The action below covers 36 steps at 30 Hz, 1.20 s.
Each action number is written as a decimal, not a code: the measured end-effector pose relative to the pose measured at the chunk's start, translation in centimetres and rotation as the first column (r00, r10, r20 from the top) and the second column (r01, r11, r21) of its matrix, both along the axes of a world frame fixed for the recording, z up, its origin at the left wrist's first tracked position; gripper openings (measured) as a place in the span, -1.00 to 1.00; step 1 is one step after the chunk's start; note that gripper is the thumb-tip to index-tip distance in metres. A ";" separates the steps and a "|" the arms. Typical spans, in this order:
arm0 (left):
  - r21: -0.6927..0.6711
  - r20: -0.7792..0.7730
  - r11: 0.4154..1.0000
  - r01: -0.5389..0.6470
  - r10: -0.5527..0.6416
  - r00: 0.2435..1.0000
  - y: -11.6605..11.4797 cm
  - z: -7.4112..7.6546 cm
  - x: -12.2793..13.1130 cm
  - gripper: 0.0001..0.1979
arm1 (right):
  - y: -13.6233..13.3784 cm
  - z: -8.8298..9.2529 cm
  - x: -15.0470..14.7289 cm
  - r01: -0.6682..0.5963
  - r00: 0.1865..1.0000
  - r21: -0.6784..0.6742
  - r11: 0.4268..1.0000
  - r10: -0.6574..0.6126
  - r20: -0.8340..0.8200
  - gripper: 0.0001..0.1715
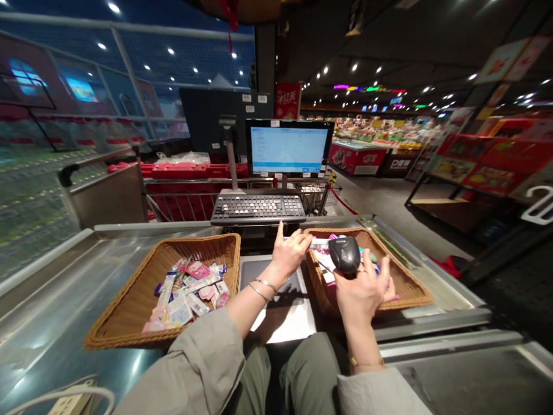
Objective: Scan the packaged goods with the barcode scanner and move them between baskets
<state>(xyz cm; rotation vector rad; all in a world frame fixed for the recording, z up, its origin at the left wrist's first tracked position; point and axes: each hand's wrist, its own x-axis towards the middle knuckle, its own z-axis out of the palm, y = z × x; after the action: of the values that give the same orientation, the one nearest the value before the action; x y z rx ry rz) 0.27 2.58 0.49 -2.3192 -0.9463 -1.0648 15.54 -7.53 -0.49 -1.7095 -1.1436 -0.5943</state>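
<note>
My right hand (363,285) grips a black handheld barcode scanner (344,255) above the right wicker basket (410,288), its head tilted toward my left hand. My left hand (290,251) is closed at the fingertips on a narrow whitish package (318,243), its index finger raised in front of the keyboard. What exactly the package holds is too small to tell. Beneath the scanner, small colourful packaged goods (326,276) lie in the right basket, partly hidden by my right hand. The left wicker basket (125,300) holds several small carded and bagged items (194,288).
A black keyboard (259,208) and a lit monitor (288,148) stand beyond the baskets. Between the baskets is a grey and white flat surface (287,317). Metal counter (43,323) extends left, with a power strip (73,400) and cable at the near edge.
</note>
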 end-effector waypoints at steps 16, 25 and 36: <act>-0.045 -0.206 0.979 0.197 -0.202 0.957 -0.6 -0.9 4.8 -0.79 | -0.6 -1.0 7.3 0.203 0.951 0.013 0.979 -0.194 -0.239 -0.32; -0.086 -0.388 0.921 0.381 -0.383 0.838 -0.9 -0.3 6.9 -0.80 | -1.3 -1.2 8.4 0.212 0.946 -0.003 0.977 -0.206 -0.252 -0.41; -0.130 -0.320 0.977 0.167 -0.201 0.926 -0.4 -1.7 5.6 -0.69 | -0.7 -1.7 7.2 0.176 0.965 -0.014 0.984 -0.175 -0.198 -0.52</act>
<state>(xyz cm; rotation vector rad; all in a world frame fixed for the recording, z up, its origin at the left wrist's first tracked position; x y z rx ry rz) 5.92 2.23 -1.19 -2.6043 -0.6746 -0.6703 22.69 -8.24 -2.16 -1.8348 -0.8564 -0.5190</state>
